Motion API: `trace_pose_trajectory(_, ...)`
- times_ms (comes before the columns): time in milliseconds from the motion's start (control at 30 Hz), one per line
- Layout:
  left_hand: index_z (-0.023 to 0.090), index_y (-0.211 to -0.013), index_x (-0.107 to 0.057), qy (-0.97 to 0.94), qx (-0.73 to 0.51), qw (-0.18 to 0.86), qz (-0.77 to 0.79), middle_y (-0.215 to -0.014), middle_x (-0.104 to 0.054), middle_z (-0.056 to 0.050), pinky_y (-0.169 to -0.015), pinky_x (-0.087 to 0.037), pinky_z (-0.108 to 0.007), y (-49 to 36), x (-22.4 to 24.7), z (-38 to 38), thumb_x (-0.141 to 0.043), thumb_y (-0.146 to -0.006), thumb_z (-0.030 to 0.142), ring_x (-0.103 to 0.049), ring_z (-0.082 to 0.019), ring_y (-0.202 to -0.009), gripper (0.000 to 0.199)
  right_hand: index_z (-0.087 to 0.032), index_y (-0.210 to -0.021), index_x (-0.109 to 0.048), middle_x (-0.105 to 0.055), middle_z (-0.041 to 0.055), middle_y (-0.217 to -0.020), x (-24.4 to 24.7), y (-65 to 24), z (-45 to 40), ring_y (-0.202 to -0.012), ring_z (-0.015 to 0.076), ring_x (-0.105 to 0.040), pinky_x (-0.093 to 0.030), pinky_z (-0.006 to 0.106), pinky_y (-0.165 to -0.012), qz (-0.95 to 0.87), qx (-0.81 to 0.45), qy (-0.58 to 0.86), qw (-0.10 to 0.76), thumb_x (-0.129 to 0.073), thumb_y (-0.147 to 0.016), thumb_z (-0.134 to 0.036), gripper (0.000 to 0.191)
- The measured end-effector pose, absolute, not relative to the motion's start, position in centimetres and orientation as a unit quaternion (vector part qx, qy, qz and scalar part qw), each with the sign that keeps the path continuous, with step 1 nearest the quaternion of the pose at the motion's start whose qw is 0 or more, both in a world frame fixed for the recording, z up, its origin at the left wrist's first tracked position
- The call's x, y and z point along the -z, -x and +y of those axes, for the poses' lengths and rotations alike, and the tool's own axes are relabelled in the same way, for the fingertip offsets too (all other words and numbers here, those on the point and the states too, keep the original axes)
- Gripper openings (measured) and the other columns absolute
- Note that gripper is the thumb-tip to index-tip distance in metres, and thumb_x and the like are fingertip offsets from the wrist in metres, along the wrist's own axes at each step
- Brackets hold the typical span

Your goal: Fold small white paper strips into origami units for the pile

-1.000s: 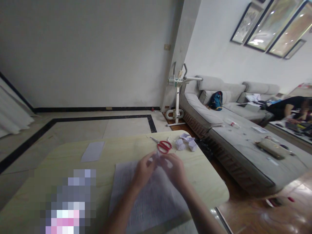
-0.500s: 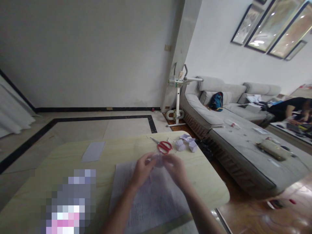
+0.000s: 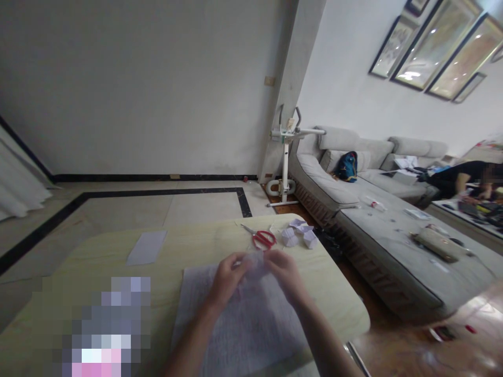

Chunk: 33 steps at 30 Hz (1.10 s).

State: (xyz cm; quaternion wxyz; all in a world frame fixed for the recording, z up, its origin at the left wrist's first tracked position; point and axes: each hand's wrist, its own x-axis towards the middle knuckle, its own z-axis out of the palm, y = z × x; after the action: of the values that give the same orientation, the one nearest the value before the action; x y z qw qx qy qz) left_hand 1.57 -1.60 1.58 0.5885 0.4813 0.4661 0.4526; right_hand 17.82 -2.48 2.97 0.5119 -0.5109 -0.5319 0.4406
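Note:
My left hand (image 3: pixel 231 276) and my right hand (image 3: pixel 283 268) pinch a small pale paper piece (image 3: pixel 254 262) between them. Its shape is blurred. Below them a large printed sheet (image 3: pixel 251 330) lies on the pale wooden table (image 3: pixel 334 293). Just beyond my fingers are scissors with red handles (image 3: pixel 264 240), their blades pointing to the far left. Several folded white paper pieces (image 3: pixel 291 237) sit to the right of the scissors. A blank white paper (image 3: pixel 146 247) lies toward the table's far left.
A pixelated object (image 3: pixel 106 324) is at the table's near left. To the right stands a grey sofa (image 3: pixel 385 251) with a blue backpack (image 3: pixel 347 166) on it. An exercise machine (image 3: pixel 285 162) stands past the table. A person (image 3: pixel 459 175) leans over a low table at far right.
The view has shifted slightly, so the table items appear a little lower. Both my hands still hold the paper piece, which now shows a little wider between them.

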Motion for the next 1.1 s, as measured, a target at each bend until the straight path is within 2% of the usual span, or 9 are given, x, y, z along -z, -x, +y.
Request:
trace_pose_trajectory(467,0.012,-0.095,-0.066,-0.506,-0.462,0.566,0.459,-0.063,-0.06,-0.002,-0.045,-0.034,-0.019,-1.7,-1.0,-1.6,-0.064,-0.071,0.047,-0.046,-0.009,-0.048,0.042,-0.016,-0.081,-0.063,-0.062,0.0021,-0.071,-2.6,-18.6,-2.4,-0.064,0.016,-0.058,-0.047,0.027,-0.059,-0.553,-0.494,0.472,0.478,-0.063,-0.072,-0.03,0.016)
trace_pose_trajectory(667,0.013,-0.095,-0.067,-0.513,-0.464,0.554,0.463,-0.07,-0.064,-0.004,-0.047,-0.037,-0.019,-1.8,-1.1,-1.6,-0.063,-0.072,0.044,-0.05,-0.011,-0.053,0.039,-0.015,-0.075,-0.062,-0.061,0.0007,-0.068,-2.4,-18.6,-2.4,-0.062,0.0143,-0.056,-0.046,0.025,-0.058,-0.588,-0.465,0.485,0.45,-0.062,-0.071,-0.022,0.008)
trace_pose_trajectory(767,0.012,-0.096,-0.067,-0.524,-0.458,0.553,0.457,-0.066,-0.062,-0.003,-0.047,-0.036,-0.019,-1.8,-1.1,-1.6,-0.063,-0.073,0.043,-0.049,-0.011,-0.052,0.038,-0.015,-0.07,-0.064,-0.061,0.0009,-0.064,-2.8,-18.6,-2.2,-0.06,0.0146,-0.057,-0.046,0.025,-0.057,-0.611,-0.444,0.492,0.433,-0.061,-0.071,-0.021,0.007)
trace_pose_trajectory(967,0.012,-0.096,-0.068,-0.521,-0.473,0.547,0.453,-0.068,-0.063,-0.004,-0.048,-0.038,-0.02,-1.7,-0.9,-1.4,-0.063,-0.072,0.045,-0.051,-0.012,-0.054,0.041,-0.015,-0.074,-0.069,-0.066,0.0026,-0.067,-3.9,-18.0,-2.3,-0.061,0.016,-0.06,-0.049,0.026,-0.056,-0.617,-0.445,0.485,0.431,-0.064,-0.072,-0.027,0.013)
trace_pose_trajectory(1100,0.013,-0.096,-0.068,-0.527,-0.48,0.534,0.455,-0.069,-0.065,-0.004,-0.05,-0.04,-0.021,-1.6,-0.9,-1.4,-0.063,-0.074,0.043,-0.052,-0.012,-0.055,0.038,-0.017,-0.072,-0.068,-0.067,0.0017,-0.069,-4.3,-17.5,-2.6,-0.066,0.0161,-0.062,-0.05,0.026,-0.062,-0.63,-0.4,0.497,0.442,-0.063,-0.071,-0.021,0.007)
